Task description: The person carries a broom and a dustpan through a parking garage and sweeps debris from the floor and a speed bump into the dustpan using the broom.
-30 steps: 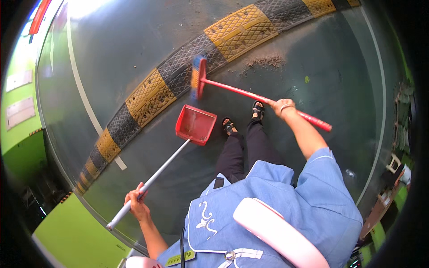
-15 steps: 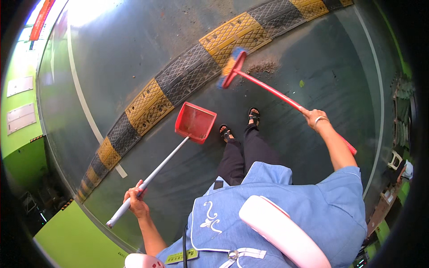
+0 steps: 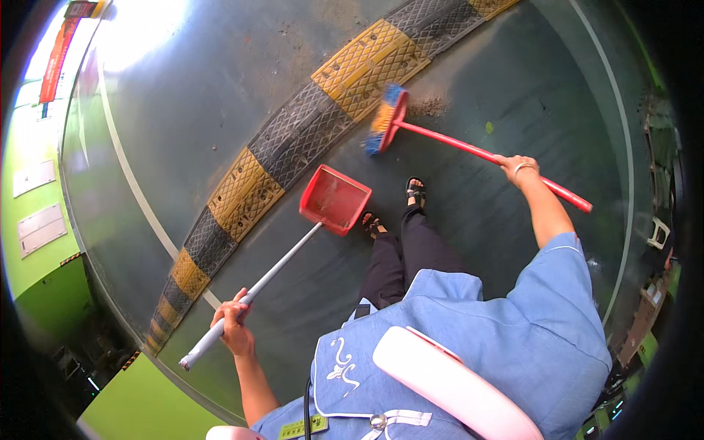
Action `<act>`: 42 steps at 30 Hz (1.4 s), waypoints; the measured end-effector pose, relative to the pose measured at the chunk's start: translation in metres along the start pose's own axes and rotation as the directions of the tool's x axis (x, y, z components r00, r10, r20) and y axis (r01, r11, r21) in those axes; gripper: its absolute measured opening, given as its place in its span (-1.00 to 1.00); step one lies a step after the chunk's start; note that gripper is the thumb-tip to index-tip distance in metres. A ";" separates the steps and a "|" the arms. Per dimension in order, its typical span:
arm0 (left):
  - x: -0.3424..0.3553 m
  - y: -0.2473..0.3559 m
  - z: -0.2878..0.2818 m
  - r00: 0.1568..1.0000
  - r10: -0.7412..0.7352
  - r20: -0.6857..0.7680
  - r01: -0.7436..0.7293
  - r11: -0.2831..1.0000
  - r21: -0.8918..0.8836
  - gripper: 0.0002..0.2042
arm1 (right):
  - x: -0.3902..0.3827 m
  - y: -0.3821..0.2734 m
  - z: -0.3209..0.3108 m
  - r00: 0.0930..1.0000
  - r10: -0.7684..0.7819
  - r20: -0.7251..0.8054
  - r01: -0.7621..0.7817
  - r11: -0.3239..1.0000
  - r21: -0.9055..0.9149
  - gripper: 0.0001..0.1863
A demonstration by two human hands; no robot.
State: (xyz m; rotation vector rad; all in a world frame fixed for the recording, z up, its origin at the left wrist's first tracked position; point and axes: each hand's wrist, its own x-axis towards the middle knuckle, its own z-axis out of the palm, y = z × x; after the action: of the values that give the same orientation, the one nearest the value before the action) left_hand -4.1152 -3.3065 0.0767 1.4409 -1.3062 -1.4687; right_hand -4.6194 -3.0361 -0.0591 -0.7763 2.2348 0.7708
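Observation:
My left hand (image 3: pixel 235 326) is closed round the grey pole (image 3: pixel 273 270) of a red dustpan (image 3: pixel 334 199), whose scoop lies near my sandaled feet with a little dirt inside. My right hand (image 3: pixel 519 169), with a bangle at the wrist, grips the red handle (image 3: pixel 455 142) of a broom. Its head (image 3: pixel 387 119), with blue and orange bristles, is on the floor between the yellow-and-black speed bump and a patch of loose debris (image 3: pixel 427 107).
A speed bump (image 3: pixel 367 66) crosses the floor diagonally beyond my feet. A green wall (image 3: pixel 33 264) with white panels curves along the left. At the right rim stand a white plastic chair (image 3: pixel 658 233) and stacked boards. White lines (image 3: pixel 623 183) mark the floor.
The broom head has moved right from beside the dustpan to the debris, and my right hand has shifted right with it. The dustpan and left hand have moved slightly right.

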 end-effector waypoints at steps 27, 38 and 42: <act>0.093 0.036 0.223 0.937 0.020 0.349 -0.044 0.997 0.061 -0.90 | -0.050 -0.122 0.035 0.948 -0.033 0.317 -0.287 0.342 0.895 -0.25; 0.077 0.021 0.205 0.937 -0.045 0.346 -0.002 0.991 0.134 -0.86 | -0.028 -0.068 0.015 0.980 0.105 0.171 -0.196 0.312 0.930 -0.33; 0.086 0.017 0.212 0.936 -0.048 0.348 -0.018 0.983 0.184 -0.87 | -0.013 -0.111 0.030 0.964 0.103 0.244 -0.265 0.398 0.879 -0.25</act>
State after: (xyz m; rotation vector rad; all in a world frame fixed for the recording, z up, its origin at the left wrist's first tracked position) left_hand -4.3370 -3.3529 0.0427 1.3429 -1.6904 -1.7090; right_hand -4.5236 -3.0835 -0.1030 0.1047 2.1550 -0.3829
